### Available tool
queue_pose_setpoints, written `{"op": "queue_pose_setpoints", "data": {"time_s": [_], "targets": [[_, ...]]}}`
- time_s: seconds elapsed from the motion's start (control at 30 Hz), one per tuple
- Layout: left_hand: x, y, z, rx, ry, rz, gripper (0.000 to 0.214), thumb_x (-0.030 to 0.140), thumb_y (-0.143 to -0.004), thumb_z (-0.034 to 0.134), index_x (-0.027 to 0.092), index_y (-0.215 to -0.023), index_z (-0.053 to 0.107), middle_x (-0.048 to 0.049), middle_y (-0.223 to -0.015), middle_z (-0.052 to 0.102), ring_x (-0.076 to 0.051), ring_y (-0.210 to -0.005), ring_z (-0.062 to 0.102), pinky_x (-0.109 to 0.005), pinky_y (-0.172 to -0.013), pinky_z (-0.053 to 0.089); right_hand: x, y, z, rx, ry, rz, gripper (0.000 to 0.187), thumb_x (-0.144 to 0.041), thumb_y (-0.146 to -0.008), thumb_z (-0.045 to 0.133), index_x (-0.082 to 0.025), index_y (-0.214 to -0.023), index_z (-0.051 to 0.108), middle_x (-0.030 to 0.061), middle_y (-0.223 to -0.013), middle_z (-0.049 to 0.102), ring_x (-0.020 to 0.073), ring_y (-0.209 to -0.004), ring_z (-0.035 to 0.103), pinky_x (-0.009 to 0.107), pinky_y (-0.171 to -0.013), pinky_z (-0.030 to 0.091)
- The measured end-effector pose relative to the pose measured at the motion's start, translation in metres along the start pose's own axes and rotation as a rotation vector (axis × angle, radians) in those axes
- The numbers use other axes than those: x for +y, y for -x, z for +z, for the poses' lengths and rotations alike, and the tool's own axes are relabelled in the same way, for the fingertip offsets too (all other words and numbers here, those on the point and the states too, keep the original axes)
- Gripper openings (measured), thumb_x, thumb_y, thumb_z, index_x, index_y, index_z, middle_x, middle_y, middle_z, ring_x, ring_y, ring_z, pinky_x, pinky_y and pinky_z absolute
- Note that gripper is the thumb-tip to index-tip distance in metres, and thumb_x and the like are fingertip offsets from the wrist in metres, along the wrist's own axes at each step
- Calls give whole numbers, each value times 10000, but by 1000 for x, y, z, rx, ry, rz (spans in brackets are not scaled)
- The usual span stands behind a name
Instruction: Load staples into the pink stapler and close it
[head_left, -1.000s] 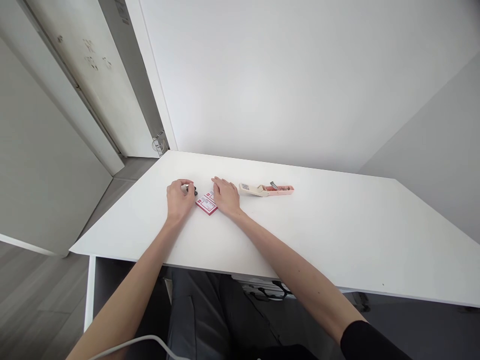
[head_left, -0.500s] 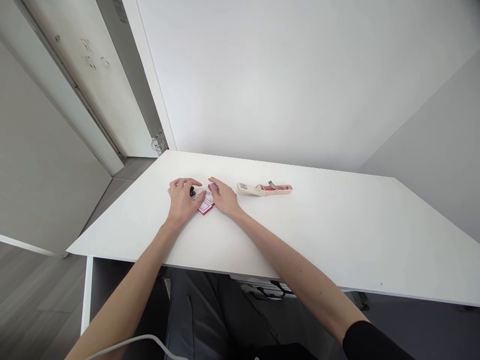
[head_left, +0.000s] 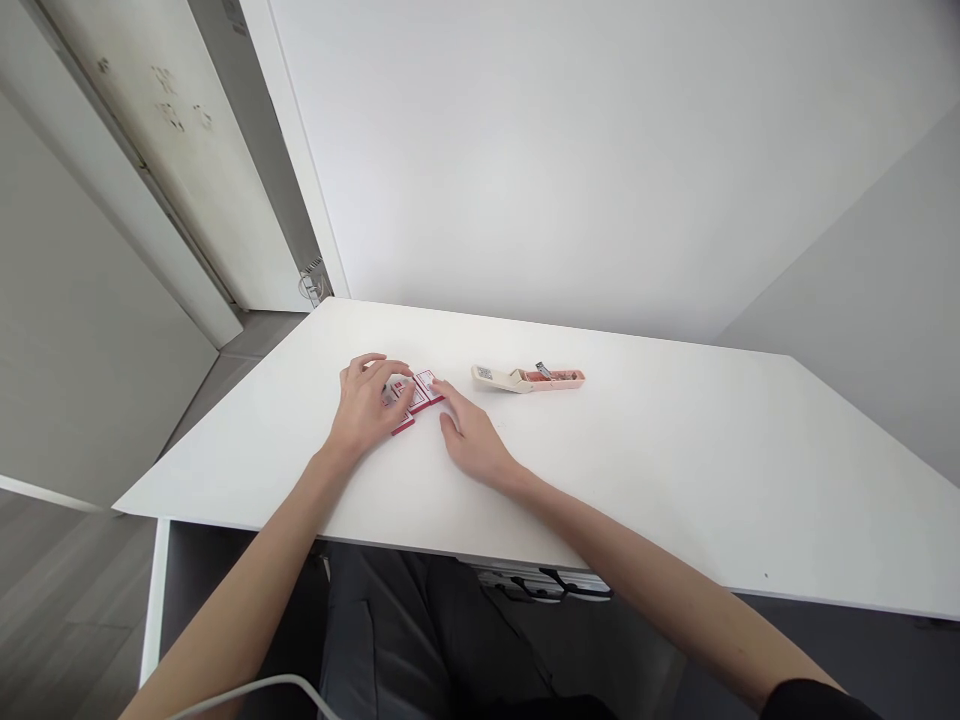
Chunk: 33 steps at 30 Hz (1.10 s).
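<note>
Several small flat red-and-white pieces (head_left: pixel 412 397), like printed cards or thin boxes with red edges, lie side by side and partly overlapping on the white table. My left hand (head_left: pixel 367 402) arches over the left ones, thumb resting on a piece and apart from the curved fingers. Under that palm a small dark object is mostly hidden. My right hand (head_left: pixel 476 440) lies to the right, palm down, fingers stretched and thumb apart, its fingertips touching the rightmost piece (head_left: pixel 427 382).
An opened cream-and-pink case (head_left: pixel 555 380) with small items inside lies behind my right hand on the white table (head_left: pixel 637 470). A white wall (head_left: pixel 525 170) rises along the table's back edge. A pale cable (head_left: pixel 277 681) crosses near my left forearm.
My right hand has drawn back toward me and to the right, uncovering more red-and-white pieces. The pieces now lie more spread out. The black object by my left fingers is more hidden.
</note>
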<state>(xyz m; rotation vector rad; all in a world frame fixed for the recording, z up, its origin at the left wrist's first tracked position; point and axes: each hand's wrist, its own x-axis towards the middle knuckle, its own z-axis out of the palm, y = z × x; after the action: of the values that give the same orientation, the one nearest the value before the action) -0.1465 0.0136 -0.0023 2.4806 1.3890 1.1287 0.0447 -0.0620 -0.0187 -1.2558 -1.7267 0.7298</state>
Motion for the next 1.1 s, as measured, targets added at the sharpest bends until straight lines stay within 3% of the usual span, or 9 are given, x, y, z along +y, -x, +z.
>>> {"op": "queue_pose_setpoints", "data": {"time_s": [0.2,0.33,0.57,0.8,0.97,1.1], "targets": [[7,0,-5,-222,-14,103,397,482,-994,552,263,-1288,704,-54,-1393,715,-342,-1459,453,-533,-1189,297,4,33,-24,-63,84,-59,618,-160,-979,477,-247,-1591,454,67,-1684,451,235,-1566,420,488,-1307,342],[3,1,-4,-276,-5,94,378,461,-985,576,284,-1286,722,-27,-1403,717,-340,-1493,423,-548,-1209,261,10,37,-36,-109,109,-86,611,-159,-982,491,-257,-1584,461,71,-1659,488,253,-1532,468,509,-1288,374],[2,1,-3,-215,-15,8,301,421,-943,619,266,-1172,740,-53,-1237,779,-355,-1462,452,-575,-1204,240,13,38,-45,-202,142,-155,582,-165,-982,519,-279,-1552,493,70,-1615,541,271,-1486,519,536,-1256,408],[13,2,-9,-116,7,108,239,352,-1033,506,241,-1091,710,-59,-1163,780,-302,-1362,547,-513,-1170,313,11,33,-49,-103,-75,-80,349,-155,-967,539,-258,-1271,678,66,-1321,739,232,-1240,691,451,-1112,527],[21,2,-8,-101,-53,213,268,381,-956,624,252,-1187,672,-67,-1317,733,-319,-1341,561,-520,-1145,348,7,32,-51,-67,-288,76,205,-154,-948,531,-231,-966,721,33,-960,768,193,-920,733,385,-915,567],[24,0,-3,-103,-153,226,459,445,-904,673,242,-1312,617,-99,-1421,674,-364,-1379,524,-544,-1140,345,6,31,-57,-101,-413,131,177,-153,-917,547,-220,-910,710,18,-902,742,161,-794,707,347,-822,561]]}}
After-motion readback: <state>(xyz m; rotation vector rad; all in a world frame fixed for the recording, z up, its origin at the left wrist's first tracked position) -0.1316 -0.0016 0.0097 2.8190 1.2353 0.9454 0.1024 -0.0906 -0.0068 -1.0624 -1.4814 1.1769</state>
